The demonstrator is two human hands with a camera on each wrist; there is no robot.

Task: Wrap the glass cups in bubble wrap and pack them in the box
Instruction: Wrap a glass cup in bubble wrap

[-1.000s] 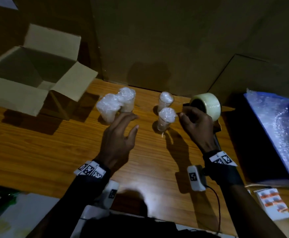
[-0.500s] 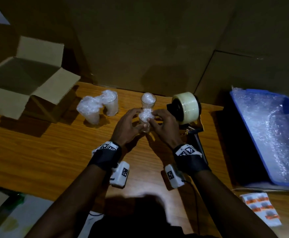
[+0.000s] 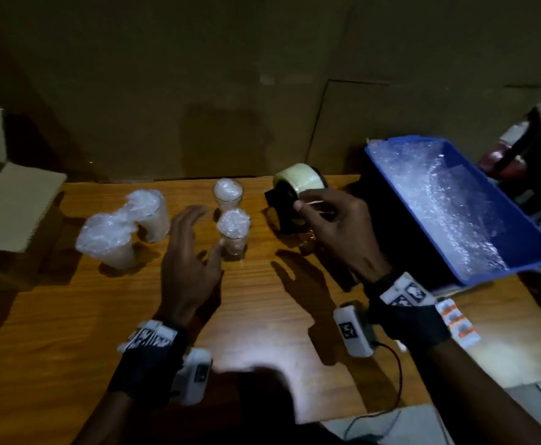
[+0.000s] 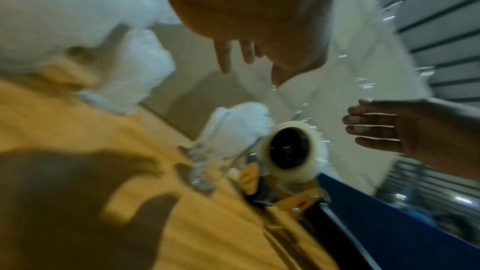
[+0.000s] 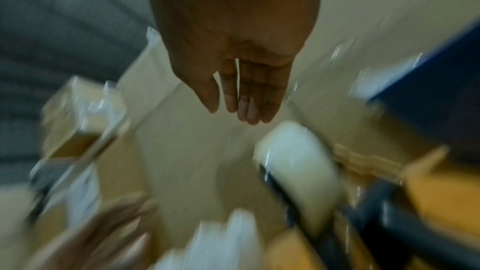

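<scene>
- Four cups on the table (image 3: 70,316), head view: two large wrapped cups (image 3: 124,229) at left, touching; two small glasses stuffed with bubble wrap, near glass (image 3: 233,232) and far glass (image 3: 228,193), upright, sides bare. Box (image 3: 9,207) at far left edge, open, nothing visibly packed.
- Left hand (image 3: 188,252) hovers with fingers spread, holding nothing, thumb just beside the near glass. Risk: a thumb knock tips it; bare glass, narrow base, likely topples easily.
- Right hand (image 3: 330,226) is over the tape dispenser (image 3: 298,194); looks like a fingertip pinch on the tape end, not certain. Risk: one-handed pull drags the dispenser into the glasses. Blue bin (image 3: 493,252) of bubble wrap at right.
- Left wrist view: blurred. Fingers apart, empty; the other hand's fingers look straight.
- Right wrist view: heavy blur. Fingers extended, together, above the tape roll; grip unclear.
</scene>
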